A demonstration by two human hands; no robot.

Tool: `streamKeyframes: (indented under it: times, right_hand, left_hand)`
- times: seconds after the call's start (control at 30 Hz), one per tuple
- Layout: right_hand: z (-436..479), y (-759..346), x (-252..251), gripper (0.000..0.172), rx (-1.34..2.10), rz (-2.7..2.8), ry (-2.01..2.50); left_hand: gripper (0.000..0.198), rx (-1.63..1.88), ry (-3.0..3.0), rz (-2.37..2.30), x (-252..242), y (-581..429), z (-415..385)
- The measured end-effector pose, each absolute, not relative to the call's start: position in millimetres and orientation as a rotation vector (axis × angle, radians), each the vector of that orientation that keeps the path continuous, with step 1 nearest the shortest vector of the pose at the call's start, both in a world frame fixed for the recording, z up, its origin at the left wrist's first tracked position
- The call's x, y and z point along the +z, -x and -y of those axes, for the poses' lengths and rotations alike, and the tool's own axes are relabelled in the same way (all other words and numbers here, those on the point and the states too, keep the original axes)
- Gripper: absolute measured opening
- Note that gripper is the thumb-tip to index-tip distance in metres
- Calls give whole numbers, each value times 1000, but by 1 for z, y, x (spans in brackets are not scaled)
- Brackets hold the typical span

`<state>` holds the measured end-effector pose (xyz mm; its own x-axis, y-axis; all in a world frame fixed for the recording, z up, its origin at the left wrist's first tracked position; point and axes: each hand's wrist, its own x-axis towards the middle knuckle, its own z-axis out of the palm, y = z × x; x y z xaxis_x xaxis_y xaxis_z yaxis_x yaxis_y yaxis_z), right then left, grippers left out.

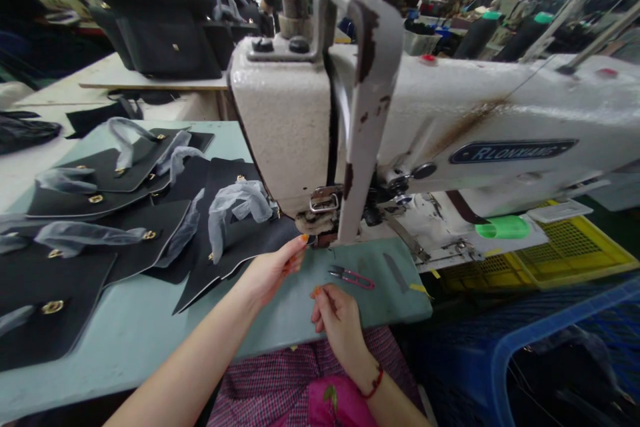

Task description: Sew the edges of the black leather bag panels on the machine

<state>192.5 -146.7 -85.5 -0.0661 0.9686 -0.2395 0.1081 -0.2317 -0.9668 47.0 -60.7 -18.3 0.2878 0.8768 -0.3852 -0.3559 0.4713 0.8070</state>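
My left hand [273, 273] is closed in a pinch just in front of the sewing machine's needle area. Its thumb and fingertips meet at the right end of a black bag panel [260, 237], which carries a handle wrapped in translucent film [235, 200]. What lies between those fingertips is hidden. Lower and to the right, my right hand [337, 313] hovers near the table's front edge with fingers curled together; anything in them is too small to make out. Thread snips with pink handles [353, 277] lie on the table just beyond it.
The white sewing machine [285, 120] stands across the green table [145, 340]. Several more black panels [135, 240] overlap at left. A dark blade-like strip [396, 272] lies at right. Beyond are a yellow crate [580, 247], a blue basket [500, 360] and black bags [155, 33].
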Motion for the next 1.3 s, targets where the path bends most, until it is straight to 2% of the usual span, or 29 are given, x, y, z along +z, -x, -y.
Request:
streamKeyframes:
  times: [0.2,0.77,1.1,1.2,1.3]
  right_hand:
    - [151,-193,-94,36,1366,1312,1429]
    - [150,-196,-91,34,1371,1350,1441]
    - [149,-197,-91,40,1367,1322,1376]
    - [146,-195,-87,30,1272,1234,1379]
    - [141,-191,-73,27,1139,1144,1389]
  left_hand:
    - [36,941,-607,-907,-24,-45,54]
    - [38,1190,-470,-959,-21,-66,58]
    - [32,1461,-187,-1220,-11,-112,73]
    - [29,1484,-148,-1303,-11,-122,72]
    - [36,1463,-218,-1336,-8,-128,86]
